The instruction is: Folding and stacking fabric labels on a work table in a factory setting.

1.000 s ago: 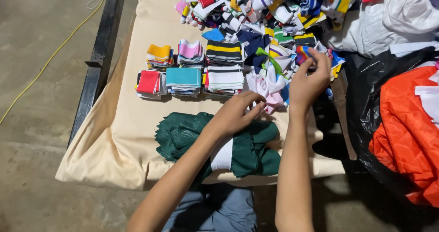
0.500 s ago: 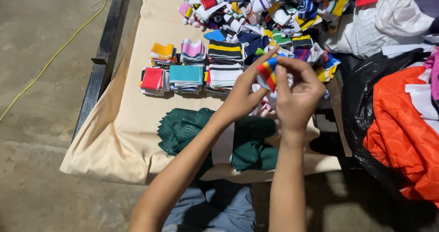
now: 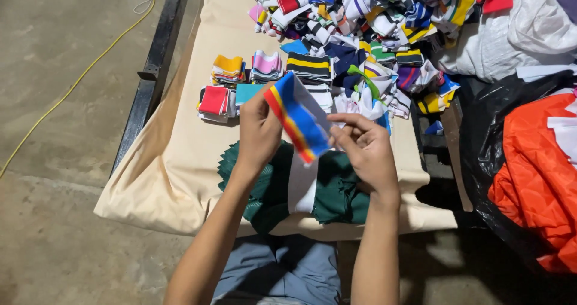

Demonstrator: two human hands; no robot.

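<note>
Now both hands hold one striped knit strip above the desk (image 3: 180, 161).
Your left hand (image 3: 259, 131) has its fingers closed on the blue, yellow and red strip (image 3: 299, 120); your right hand (image 3: 366, 152) pinches its lower edge. Keep it taut and the edges aligned. Sorted stacks (image 3: 264, 79) sit just beyond, green fabric (image 3: 336, 191) lies underneath, and the loose pile (image 3: 384, 22) crowds the right side.

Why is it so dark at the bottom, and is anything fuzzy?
Head view: light falls on the cloth-covered table from above, leaving the floor beneath in shadow; the striped strip between left hand and right hand looks sharp, not blurred.
</note>
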